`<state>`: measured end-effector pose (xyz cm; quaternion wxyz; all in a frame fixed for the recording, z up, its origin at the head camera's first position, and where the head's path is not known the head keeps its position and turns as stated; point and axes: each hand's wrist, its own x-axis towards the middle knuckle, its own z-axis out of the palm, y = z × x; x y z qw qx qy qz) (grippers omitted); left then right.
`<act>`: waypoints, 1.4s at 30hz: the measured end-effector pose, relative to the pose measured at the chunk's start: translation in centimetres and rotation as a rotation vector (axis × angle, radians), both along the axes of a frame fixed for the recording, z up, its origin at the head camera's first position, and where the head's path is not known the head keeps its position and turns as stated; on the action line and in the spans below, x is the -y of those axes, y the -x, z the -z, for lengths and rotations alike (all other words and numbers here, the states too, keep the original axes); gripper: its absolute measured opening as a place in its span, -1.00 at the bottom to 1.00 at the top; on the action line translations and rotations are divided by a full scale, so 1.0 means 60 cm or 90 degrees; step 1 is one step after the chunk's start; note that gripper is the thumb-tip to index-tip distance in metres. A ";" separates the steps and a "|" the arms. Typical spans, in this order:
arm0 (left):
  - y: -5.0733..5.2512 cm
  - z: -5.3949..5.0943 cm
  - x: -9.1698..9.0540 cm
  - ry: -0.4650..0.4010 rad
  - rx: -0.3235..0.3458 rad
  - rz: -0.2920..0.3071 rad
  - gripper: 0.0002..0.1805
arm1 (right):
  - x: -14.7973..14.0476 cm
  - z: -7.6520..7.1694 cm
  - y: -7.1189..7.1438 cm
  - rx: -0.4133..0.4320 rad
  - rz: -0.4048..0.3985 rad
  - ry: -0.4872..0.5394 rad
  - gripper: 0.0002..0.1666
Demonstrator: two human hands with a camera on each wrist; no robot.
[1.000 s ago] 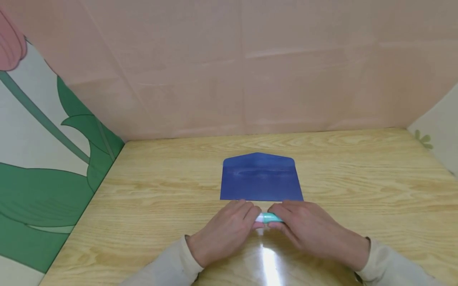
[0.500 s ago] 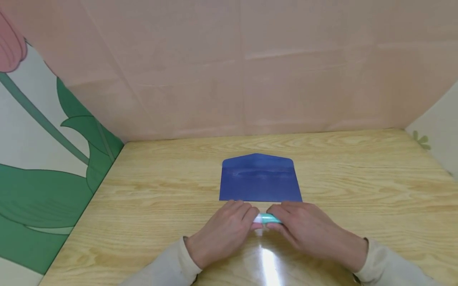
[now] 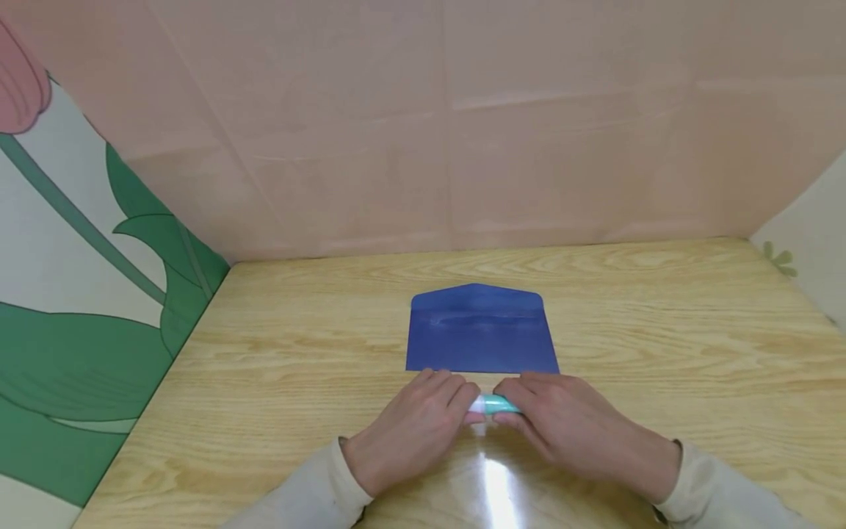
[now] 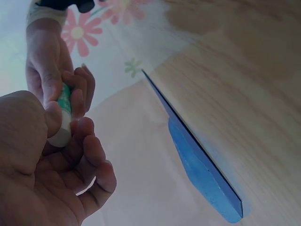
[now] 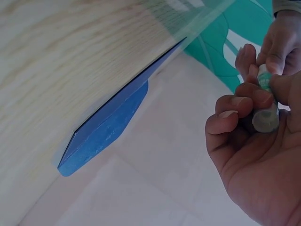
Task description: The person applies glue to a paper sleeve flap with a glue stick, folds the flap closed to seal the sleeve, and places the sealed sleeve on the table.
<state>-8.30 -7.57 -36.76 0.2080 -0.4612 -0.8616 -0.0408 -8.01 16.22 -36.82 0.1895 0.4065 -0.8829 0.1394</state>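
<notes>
Both hands hold a small glue stick (image 3: pixel 500 404) above the table, in front of the envelope. My left hand (image 3: pixel 418 427) pinches its white end between thumb and curled fingers. Around the green body my right hand (image 3: pixel 570 425) has its thumb and fingers. The left wrist view shows the white end (image 4: pixel 60 135) under the left thumb. A translucent round end (image 5: pixel 265 120) pokes out of the right hand in the right wrist view. Just beyond the hands, a blue envelope (image 3: pixel 482 344) lies flat, its flap folded out away from me.
The wood-grain table (image 3: pixel 284 367) runs back to a pinkish covered wall (image 3: pixel 370 176). A panel with green leaves (image 3: pixel 73 360) borders the left side, and a pale panel (image 3: pixel 809 242) stands at the right. Light reflects off the tabletop near me.
</notes>
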 end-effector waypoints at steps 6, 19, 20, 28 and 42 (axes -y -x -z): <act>0.006 0.001 0.006 -0.041 -0.020 -0.036 -0.77 | -0.019 -0.006 0.010 0.016 0.081 0.004 -0.82; 0.003 0.002 0.005 -0.045 0.022 -0.036 -0.74 | -0.022 -0.004 0.015 0.045 0.100 -0.001 -0.85; 0.003 0.002 0.005 -0.048 0.028 -0.037 -0.73 | -0.021 -0.004 0.015 0.045 0.100 -0.001 -0.85; 0.001 0.002 0.004 -0.076 0.058 -0.041 -0.72 | -0.021 -0.003 0.014 0.046 0.106 0.005 -0.86; 0.005 0.002 0.002 -0.107 0.034 -0.021 -0.69 | -0.019 -0.006 0.014 0.043 0.102 0.002 -0.86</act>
